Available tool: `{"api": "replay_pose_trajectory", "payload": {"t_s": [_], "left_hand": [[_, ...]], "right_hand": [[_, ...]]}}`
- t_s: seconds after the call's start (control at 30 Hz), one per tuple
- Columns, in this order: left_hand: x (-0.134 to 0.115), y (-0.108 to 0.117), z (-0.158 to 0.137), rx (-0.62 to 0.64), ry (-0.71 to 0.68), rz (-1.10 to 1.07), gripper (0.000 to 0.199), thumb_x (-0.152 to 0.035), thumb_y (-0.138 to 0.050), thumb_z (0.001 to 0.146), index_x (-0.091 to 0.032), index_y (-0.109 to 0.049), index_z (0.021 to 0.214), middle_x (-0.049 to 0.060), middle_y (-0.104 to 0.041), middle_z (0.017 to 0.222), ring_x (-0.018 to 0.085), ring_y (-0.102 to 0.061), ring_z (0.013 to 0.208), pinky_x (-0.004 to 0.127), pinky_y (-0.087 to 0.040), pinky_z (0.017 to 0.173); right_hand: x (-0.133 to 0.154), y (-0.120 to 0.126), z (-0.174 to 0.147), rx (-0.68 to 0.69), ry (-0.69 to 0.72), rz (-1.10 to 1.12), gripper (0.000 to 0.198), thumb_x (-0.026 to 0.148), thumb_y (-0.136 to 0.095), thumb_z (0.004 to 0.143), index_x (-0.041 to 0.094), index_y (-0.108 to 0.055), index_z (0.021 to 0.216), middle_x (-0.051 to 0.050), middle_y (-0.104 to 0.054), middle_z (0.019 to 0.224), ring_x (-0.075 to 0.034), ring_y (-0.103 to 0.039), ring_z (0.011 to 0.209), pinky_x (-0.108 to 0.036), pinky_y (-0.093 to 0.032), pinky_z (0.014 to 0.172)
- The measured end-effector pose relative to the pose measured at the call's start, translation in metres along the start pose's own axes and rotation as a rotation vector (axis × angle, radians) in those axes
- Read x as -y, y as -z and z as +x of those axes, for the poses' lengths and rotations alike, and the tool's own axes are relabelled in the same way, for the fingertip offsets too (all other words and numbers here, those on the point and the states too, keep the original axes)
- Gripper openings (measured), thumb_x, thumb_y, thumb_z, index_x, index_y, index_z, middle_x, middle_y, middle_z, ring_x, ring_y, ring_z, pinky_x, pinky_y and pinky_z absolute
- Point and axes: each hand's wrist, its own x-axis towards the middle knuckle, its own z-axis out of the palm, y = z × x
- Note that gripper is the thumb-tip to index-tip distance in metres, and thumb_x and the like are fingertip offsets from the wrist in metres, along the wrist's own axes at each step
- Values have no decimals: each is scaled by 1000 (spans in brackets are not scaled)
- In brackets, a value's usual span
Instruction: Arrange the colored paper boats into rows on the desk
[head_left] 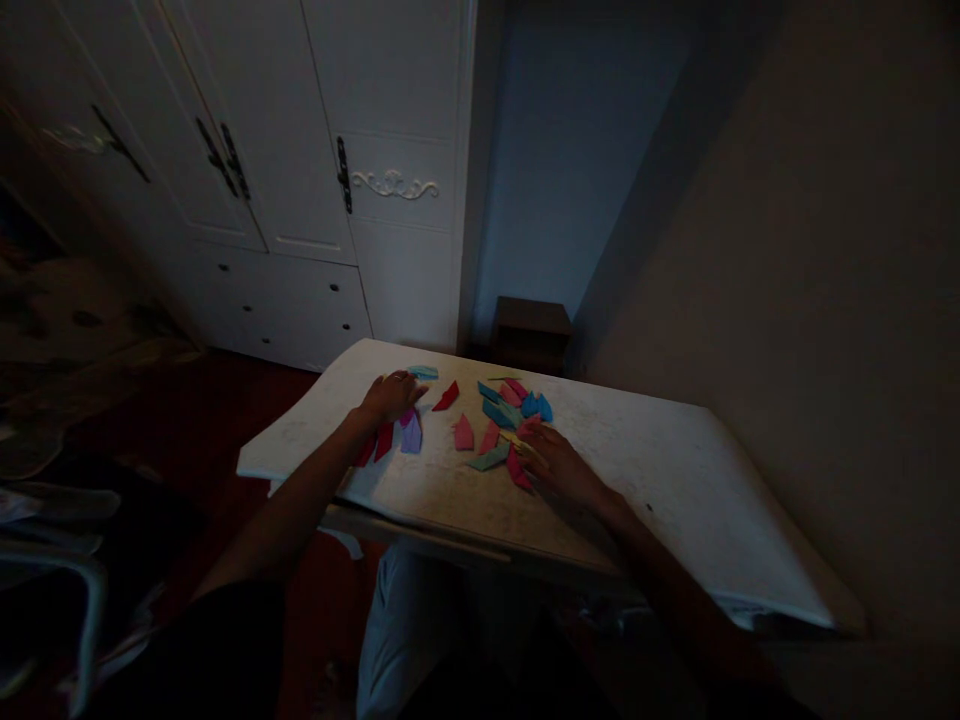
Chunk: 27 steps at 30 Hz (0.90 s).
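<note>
My left hand [390, 396] lies palm down on the left part of the white table [585, 510], fingers stretched over a group of folded paper pieces. Red paper [384, 441], lilac paper [411, 434] and light blue paper [424, 372] stick out around it. Over on the right, my right hand [559, 462] reaches into a loose pile with its fingers extended. Close to its fingertips lie a yellow folded paper [517, 440], a crimson one [517, 468] and a green one [490, 458]. Whatever is under either palm stays hidden.
Between the hands are a red folded paper [447, 397] and a pink one [463, 433]. Blue pieces [537, 405] lie at the pile's far side. Beyond the table stand a white wardrobe [405, 270] and a small brown cabinet [532, 318]. A wall [810, 270] rises at right.
</note>
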Motion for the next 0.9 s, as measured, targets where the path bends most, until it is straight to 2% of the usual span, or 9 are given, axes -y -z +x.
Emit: {"api": "replay_pose_trajectory", "payload": {"t_s": [0.17, 0.37, 0.43, 0.5, 0.7, 0.8, 0.9], "left_hand": [[-22, 3, 1, -81, -39, -23, 45, -45, -33, 98, -15, -58, 121, 17, -55, 136, 29, -49, 127, 46, -40, 101], [-83, -1, -2, -67, -345, -99, 41, -40, -39, 98, -21, -54, 131, 8, -52, 143, 20, -39, 137, 37, -31, 112], [-98, -8, -4, -38, -438, -124, 43, -41, -41, 97, -21, -52, 133, 9, -51, 143, 21, -39, 138, 39, -31, 113], [-107, -14, -8, -14, -471, -140, 46, -45, -43, 96, -21, -50, 135, 11, -51, 144, 25, -38, 138, 43, -32, 112], [-102, -21, -23, -38, -389, -118, 49, -49, -44, 94, -20, -51, 134, 15, -52, 140, 32, -38, 137, 52, -28, 112], [-97, -19, -28, -78, -307, -76, 52, -50, -42, 95, -16, -52, 133, 19, -50, 141, 36, -35, 139, 56, -27, 111], [-98, -18, -29, -99, -235, -54, 54, -52, -43, 94, -17, -50, 135, 19, -47, 144, 37, -32, 140, 56, -28, 110]], "right_hand": [[14, -14, -16, 21, -74, -43, 39, 34, -53, 94, 17, -59, 128, -16, -51, 139, -30, -45, 129, -49, -39, 106], [34, -32, -5, 14, -90, -81, 41, 37, -51, 95, 18, -57, 132, -18, -47, 143, -30, -42, 132, -50, -36, 108], [37, -33, -4, 19, -83, -100, 43, 37, -50, 96, 17, -55, 134, -18, -46, 145, -30, -40, 134, -49, -34, 109], [38, -32, -5, 14, -73, -101, 45, 37, -50, 96, 17, -52, 137, -18, -44, 146, -29, -38, 135, -49, -33, 109], [38, -37, -7, -37, -139, -107, 47, 38, -48, 97, 18, -50, 139, -17, -45, 146, -29, -38, 136, -51, -33, 110], [36, -41, -5, -73, -166, -112, 48, 38, -47, 97, 16, -49, 140, -18, -45, 145, -29, -38, 136, -51, -33, 111], [35, -42, -5, -72, -155, -100, 52, 39, -47, 97, 15, -44, 143, -18, -45, 146, -29, -39, 136, -50, -33, 111]]}}
